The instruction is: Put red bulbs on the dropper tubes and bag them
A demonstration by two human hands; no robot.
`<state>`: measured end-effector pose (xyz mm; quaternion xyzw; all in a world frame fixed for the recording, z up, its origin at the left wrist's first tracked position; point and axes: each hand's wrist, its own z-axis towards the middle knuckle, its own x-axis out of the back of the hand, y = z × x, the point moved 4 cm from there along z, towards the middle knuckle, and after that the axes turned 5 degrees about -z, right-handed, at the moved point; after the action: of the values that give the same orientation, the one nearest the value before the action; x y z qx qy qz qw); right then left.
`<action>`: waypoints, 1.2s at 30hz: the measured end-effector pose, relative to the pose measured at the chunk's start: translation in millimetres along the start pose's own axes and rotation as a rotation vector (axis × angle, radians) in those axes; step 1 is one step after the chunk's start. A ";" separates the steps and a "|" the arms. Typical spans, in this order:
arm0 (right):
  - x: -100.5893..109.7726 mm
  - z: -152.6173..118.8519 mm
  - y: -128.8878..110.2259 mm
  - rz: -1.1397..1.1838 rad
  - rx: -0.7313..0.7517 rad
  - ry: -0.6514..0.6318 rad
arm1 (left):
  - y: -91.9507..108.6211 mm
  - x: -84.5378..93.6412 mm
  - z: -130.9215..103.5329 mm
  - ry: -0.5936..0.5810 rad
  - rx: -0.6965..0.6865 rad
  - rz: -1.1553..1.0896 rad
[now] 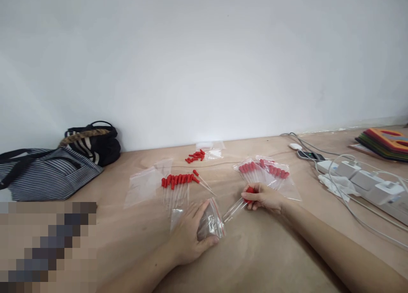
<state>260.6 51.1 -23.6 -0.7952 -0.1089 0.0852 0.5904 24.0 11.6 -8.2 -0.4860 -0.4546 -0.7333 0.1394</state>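
My right hand [263, 198] is closed round the red bulbs [250, 194] of several clear droppers, whose thin tips point down and left toward the mouth of a clear zip bag [211, 220]. My left hand [194, 233] lies on that bag with its fingers spread, pressing it to the table. Beyond the left hand is a row of red-capped droppers [178, 180]. Just past my right hand lie filled bags of red-capped droppers [277, 172].
Loose red bulbs [195, 157] lie near the wall. Flat clear bags [140, 186] rest left of the row. A striped bag [57, 172] and a black bag [110, 146] stand far left. On the right are a power strip with chargers [363, 178], cables and stacked coloured sheets [384, 142].
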 end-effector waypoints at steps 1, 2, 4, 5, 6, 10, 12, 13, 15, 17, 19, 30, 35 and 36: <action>0.6 0.1 0.0 0.015 0.013 -0.001 | 0.3 0.0 0.0 0.001 -0.004 0.003; 1.3 0.4 0.0 0.037 0.026 0.003 | 0.8 0.1 0.1 0.004 -0.010 0.005; 2.8 1.1 0.0 0.085 0.047 0.023 | 1.7 0.7 0.2 0.007 -0.015 0.007; 3.0 1.6 0.2 0.104 0.057 0.032 | 2.0 1.0 0.3 0.005 -0.013 0.009; 2.6 1.9 0.6 0.117 0.068 0.034 | 2.2 1.2 0.3 0.003 -0.010 0.012; -3.5 1.6 2.1 0.123 0.116 -0.001 | 1.5 0.9 0.7 -0.001 -0.010 0.027; -6.1 0.4 1.9 0.116 0.132 -0.020 | 0.7 0.2 0.8 0.006 -0.020 0.031; -6.3 -0.3 1.2 0.114 0.139 -0.020 | 0.4 -0.1 0.9 0.008 -0.023 0.031; -4.4 -1.5 -0.8 0.122 0.144 -0.003 | 0.3 -0.3 0.7 0.011 -0.024 0.032; -0.9 -1.9 -2.6 0.137 0.138 0.018 | 1.3 0.3 0.4 0.007 -0.016 0.034; 1.7 -1.4 -2.9 0.156 0.123 0.021 | 3.1 1.6 0.1 0.002 -0.004 0.036; -3.4 2.4 12.3 0.202 -0.087 -0.076 | 4.4 3.2 0.7 0.022 0.000 0.024; -5.2 0.1 9.3 0.144 -0.054 -0.057 | 1.5 1.2 0.0 0.037 -0.028 0.020; -7.2 -0.4 8.6 0.142 -0.038 -0.061 | 1.8 1.2 0.0 0.037 -0.034 0.023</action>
<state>254.4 46.4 -31.7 -0.8090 -0.0715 0.1489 0.5641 24.6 10.9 -6.2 -0.4798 -0.4339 -0.7481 0.1479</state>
